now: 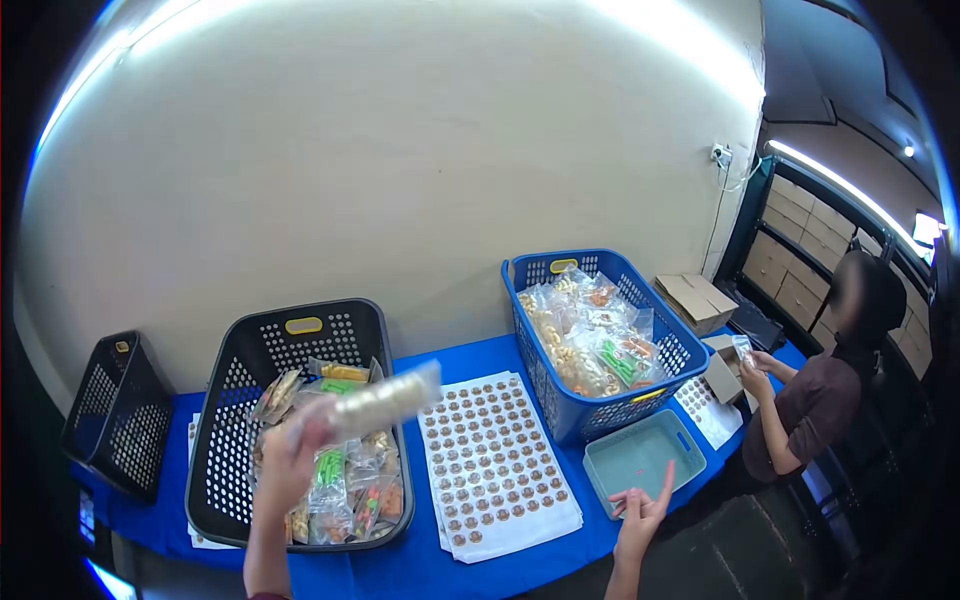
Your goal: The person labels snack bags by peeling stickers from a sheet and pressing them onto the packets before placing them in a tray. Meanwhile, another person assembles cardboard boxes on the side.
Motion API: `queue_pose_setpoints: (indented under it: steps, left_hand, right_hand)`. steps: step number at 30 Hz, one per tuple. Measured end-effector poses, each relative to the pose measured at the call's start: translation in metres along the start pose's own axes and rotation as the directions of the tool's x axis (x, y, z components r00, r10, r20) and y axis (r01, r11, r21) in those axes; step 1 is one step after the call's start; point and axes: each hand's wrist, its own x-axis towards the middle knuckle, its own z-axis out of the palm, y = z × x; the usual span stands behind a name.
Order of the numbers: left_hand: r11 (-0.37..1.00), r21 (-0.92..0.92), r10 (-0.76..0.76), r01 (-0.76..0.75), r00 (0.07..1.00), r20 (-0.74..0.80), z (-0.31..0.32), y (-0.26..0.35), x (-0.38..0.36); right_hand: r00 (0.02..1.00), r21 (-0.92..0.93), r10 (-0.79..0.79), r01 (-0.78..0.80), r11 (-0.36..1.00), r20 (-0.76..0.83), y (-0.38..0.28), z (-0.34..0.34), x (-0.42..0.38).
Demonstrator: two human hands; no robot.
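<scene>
My left hand [288,462] is closed around one end of a clear plastic packet of pale snacks [388,402]. It holds the packet above the black laundry basket [218,410], in which many snack packets [345,480] lie heaped. The held packet is slightly blurred and points to the right. My right hand [640,517] is raised in front of the pale green tray [622,455], its index finger stretched out and the other fingers partly curled; I see nothing held in it. Between the hands lies a stack of sheets with round brown stickers [497,465].
A blue basket [590,412] full of snack packets stands right of the sheets. Another black basket [120,430] is at far left. At right, a co-worker [815,410] holds a small packet beside cardboard boxes [693,300]. A wall rises behind the blue-covered table [405,570].
</scene>
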Motion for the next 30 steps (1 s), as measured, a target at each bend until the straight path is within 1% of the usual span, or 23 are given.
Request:
queue_pose_setpoints:
  steps: [1, 2, 4, 6, 7, 8, 9, 11, 13, 14, 16, 18, 20, 24, 25, 26, 28, 30]
  left_hand:
    - [1.000, 0.002, -0.024, 0.024, 0.998, 0.054, 0.008, 0.006, -0.009]
    - [0.999, 0.004, -0.052, 0.052, 0.993, 0.106, 0.018, 0.011, -0.019]
    - [0.999, -0.019, -0.027, 0.032, 0.976, 0.217, 0.046, 0.011, -0.031]
    - [1.000, 0.022, -0.026, 0.021, 0.952, 0.303, 0.076, 0.014, -0.043]
    - [0.999, 0.022, -0.044, 0.039, 0.935, 0.352, 0.089, 0.017, -0.045]
    - [0.998, 0.025, -0.064, 0.059, 0.914, 0.401, 0.102, 0.018, -0.048]
    - [0.992, 0.081, -0.118, 0.093, 0.903, 0.412, 0.116, 0.019, -0.051]
    - [0.997, 0.020, -0.082, 0.080, 0.913, 0.400, 0.143, 0.006, -0.058]
    - [0.997, -0.029, -0.057, 0.073, 0.924, 0.377, 0.165, -0.009, -0.066]
    - [0.997, -0.014, -0.070, 0.081, 0.924, 0.375, 0.174, -0.018, -0.070]
    - [0.995, 0.016, -0.095, 0.096, 0.924, 0.371, 0.191, -0.036, -0.080]
    - [0.991, 0.044, -0.136, 0.129, 0.936, 0.325, 0.205, -0.042, -0.088]
    - [0.979, 0.072, -0.206, 0.193, 0.930, 0.304, 0.218, -0.048, -0.094]
    - [0.975, 0.049, -0.223, 0.217, 0.950, 0.217, 0.235, -0.053, -0.102]
    - [0.977, 0.061, -0.213, 0.205, 0.956, 0.204, 0.238, -0.054, -0.103]
    - [0.974, 0.044, -0.228, 0.224, 0.952, 0.203, 0.241, -0.052, -0.103]
    - [0.966, 0.014, -0.255, 0.258, 0.946, 0.200, 0.246, -0.048, -0.102]
    - [0.968, 0.062, -0.251, 0.244, 0.950, 0.184, 0.248, -0.043, -0.103]
  right_hand:
    - [0.998, -0.023, -0.069, 0.069, 0.997, -0.010, -0.012, 0.001, 0.005]
    - [0.994, -0.024, -0.106, 0.106, 0.994, -0.006, -0.021, 0.000, 0.008]
    - [0.982, -0.016, -0.188, 0.188, 0.982, 0.003, -0.031, -0.001, 0.017]
    - [0.982, 0.003, -0.172, 0.172, 0.985, 0.076, -0.028, 0.003, 0.024]
    - [0.980, 0.012, -0.165, 0.165, 0.986, 0.113, -0.025, 0.005, 0.027]
    - [0.979, 0.021, -0.122, 0.120, 0.992, 0.166, -0.018, 0.006, 0.030]
    - [0.973, 0.027, -0.078, 0.074, 0.997, 0.219, -0.006, 0.007, 0.033]
    - [0.949, 0.049, -0.017, 0.002, 0.999, 0.316, 0.008, 0.009, 0.039]
    - [0.947, 0.051, 0.032, -0.051, 0.997, 0.320, 0.015, 0.002, 0.045]
    - [0.946, 0.055, 0.054, -0.076, 0.996, 0.320, 0.017, -0.002, 0.049]
    - [0.964, 0.044, 0.036, -0.049, 0.998, 0.263, 0.019, -0.007, 0.059]
    - [0.976, 0.026, 0.010, -0.016, 1.000, 0.217, 0.025, -0.013, 0.071]
    - [0.970, 0.010, 0.043, -0.047, 0.999, 0.238, 0.035, -0.018, 0.079]
    - [0.945, -0.002, 0.130, -0.135, 0.991, 0.301, 0.050, -0.024, 0.085]
    - [0.937, 0.002, 0.147, -0.156, 0.988, 0.316, 0.052, -0.025, 0.086]
    - [0.929, 0.007, 0.165, -0.178, 0.984, 0.332, 0.053, -0.025, 0.087]
    - [0.924, 0.009, 0.161, -0.175, 0.985, 0.348, 0.054, -0.027, 0.092]
    - [0.924, 0.019, 0.147, -0.165, 0.986, 0.353, 0.055, -0.028, 0.095]
